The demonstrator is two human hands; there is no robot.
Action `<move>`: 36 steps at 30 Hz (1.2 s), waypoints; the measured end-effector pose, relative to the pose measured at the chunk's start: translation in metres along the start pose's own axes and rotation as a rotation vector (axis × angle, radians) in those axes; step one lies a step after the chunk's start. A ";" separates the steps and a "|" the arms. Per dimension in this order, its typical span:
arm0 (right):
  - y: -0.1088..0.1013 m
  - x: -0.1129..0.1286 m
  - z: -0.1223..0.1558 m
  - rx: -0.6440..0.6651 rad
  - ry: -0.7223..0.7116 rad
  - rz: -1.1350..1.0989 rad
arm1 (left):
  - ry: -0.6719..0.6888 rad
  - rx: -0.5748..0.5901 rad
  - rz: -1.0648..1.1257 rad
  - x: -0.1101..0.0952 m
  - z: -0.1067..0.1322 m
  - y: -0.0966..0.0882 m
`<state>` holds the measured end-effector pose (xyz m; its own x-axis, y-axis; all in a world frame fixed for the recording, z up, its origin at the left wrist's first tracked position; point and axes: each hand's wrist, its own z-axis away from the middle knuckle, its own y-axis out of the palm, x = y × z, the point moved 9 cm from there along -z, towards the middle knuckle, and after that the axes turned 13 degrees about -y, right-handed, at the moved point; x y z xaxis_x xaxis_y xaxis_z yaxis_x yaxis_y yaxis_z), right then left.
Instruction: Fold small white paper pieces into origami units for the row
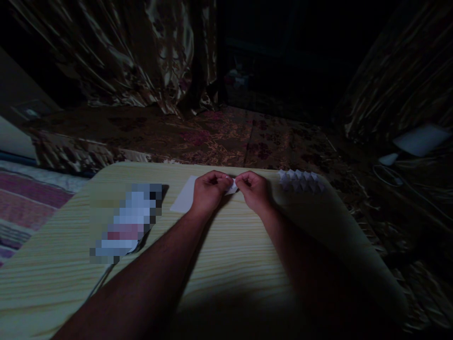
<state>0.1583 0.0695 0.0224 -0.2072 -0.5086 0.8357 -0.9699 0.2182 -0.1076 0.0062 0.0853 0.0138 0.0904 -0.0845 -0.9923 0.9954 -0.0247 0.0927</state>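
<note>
My left hand (209, 191) and my right hand (254, 189) meet near the far edge of a pale wooden table (226, 264). Both pinch a small piece of white paper (231, 187) between their fingertips. Partly under my left hand lies a flat white sheet of paper (184, 196). To the right of my right hand, a row of several small folded white paper pieces (300, 180) sits by the table's far right edge.
A blurred-out oblong object (129, 222) lies on the table's left half. Beyond the table spreads a dark floral carpet (226, 137) with shiny curtains (141, 52) behind. A striped rug (21, 203) is at left; white items and a cable (417, 141) at right.
</note>
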 end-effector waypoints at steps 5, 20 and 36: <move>0.000 0.002 0.000 0.008 -0.018 0.013 | 0.005 0.008 0.004 0.000 -0.001 -0.001; 0.002 0.003 0.001 0.017 -0.027 0.001 | -0.013 -0.003 0.024 -0.002 0.002 -0.003; -0.001 -0.005 0.002 0.001 0.012 0.070 | -0.003 0.004 -0.046 0.002 0.000 0.001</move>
<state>0.1601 0.0699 0.0172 -0.2733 -0.4818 0.8326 -0.9531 0.2523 -0.1669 0.0072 0.0855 0.0120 0.0444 -0.0859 -0.9953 0.9983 -0.0325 0.0474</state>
